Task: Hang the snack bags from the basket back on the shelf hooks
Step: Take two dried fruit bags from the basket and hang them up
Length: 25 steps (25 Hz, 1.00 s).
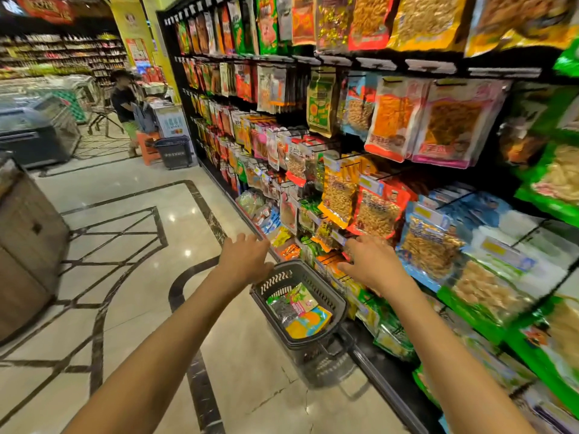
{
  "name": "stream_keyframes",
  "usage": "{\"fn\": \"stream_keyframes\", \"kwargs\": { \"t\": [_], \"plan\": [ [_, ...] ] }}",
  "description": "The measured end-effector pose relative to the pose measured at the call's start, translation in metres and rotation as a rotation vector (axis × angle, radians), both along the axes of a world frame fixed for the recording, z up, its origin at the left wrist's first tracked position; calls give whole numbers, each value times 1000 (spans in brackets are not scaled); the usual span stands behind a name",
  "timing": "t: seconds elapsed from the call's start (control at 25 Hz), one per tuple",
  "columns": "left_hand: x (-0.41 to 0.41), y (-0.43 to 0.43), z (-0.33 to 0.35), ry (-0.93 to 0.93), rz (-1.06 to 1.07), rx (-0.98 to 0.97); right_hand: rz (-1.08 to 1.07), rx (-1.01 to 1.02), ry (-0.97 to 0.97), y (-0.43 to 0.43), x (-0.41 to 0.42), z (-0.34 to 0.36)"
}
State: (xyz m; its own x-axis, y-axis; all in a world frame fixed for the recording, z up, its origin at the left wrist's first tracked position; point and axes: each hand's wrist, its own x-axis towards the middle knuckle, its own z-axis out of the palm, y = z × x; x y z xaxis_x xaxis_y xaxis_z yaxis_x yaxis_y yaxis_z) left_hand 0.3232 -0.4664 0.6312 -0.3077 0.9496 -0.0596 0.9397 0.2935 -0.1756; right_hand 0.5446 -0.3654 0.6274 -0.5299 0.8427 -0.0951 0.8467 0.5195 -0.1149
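Right hand (pixel 372 261) has its fingers spread, tips up against the hanging packs (pixel 376 214) low on the shelf. Left hand (pixel 247 260) is loose and open over the far rim of the basket (pixel 275 281). Snack bags (pixel 300 311) lie in it, below and between both hands. A second basket (pixel 174 150) and a person (pixel 123 101) are far left. The labels are too blurry to read.

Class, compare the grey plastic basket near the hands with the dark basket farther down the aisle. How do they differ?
The grey plastic basket shows snack bags inside; what the dark basket holds cannot be seen. The grey plastic basket is close by and looks large; the dark basket is far off, looks small and is beside an orange stool. Both have slotted walls and stand on the floor.
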Motion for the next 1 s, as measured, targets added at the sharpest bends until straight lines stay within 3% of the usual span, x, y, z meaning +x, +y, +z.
{"fn": "stream_keyframes", "kwargs": {
  "t": [0.4,0.8,1.0],
  "plan": [
    [-121,138,-72,-90,-114,-103,-89,-163,-125,103,-118,-71],
    [-256,330,-171,-141,-429,-333,-384,-353,-172,215,-236,-153],
    [-290,391,-223,-202,-531,-426,-532,-541,-146,245,-268,-218]
  ]
}}
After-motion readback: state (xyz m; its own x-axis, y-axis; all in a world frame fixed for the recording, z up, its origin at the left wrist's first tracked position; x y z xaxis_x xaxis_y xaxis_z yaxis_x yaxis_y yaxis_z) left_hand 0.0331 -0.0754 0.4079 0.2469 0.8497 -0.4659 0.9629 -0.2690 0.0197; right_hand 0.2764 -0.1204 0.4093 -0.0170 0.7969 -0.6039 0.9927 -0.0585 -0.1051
